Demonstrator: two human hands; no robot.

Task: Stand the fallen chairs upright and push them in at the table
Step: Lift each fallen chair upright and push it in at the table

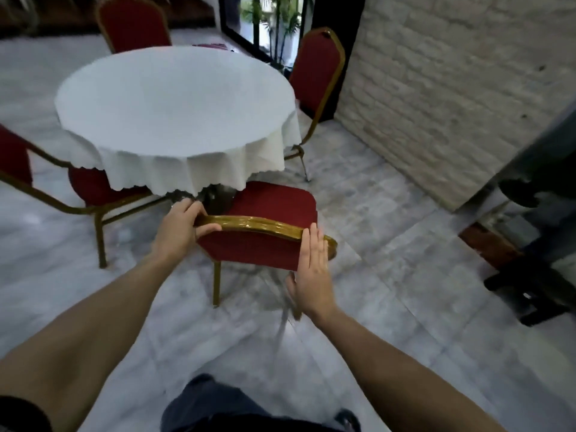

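A red chair with a gold frame [274, 210] stands upright right in front of me, its seat pointing toward the round table with a white cloth [174, 101]. My left hand [182, 227] grips the left end of the chair's gold top rail. My right hand [314, 269] is flat with fingers apart, lying against the right side of the chair's back near the rail. Three more red chairs stand around the table: one at the left [90, 185], one at the far side [134, 23], one at the right [321, 70].
A pale brick wall [452, 88] runs along the right. Dark furniture legs [530, 282] stand at the right edge. A glass door with plants behind it [268, 23] is at the back. Grey marble floor [374, 229] lies around the table.
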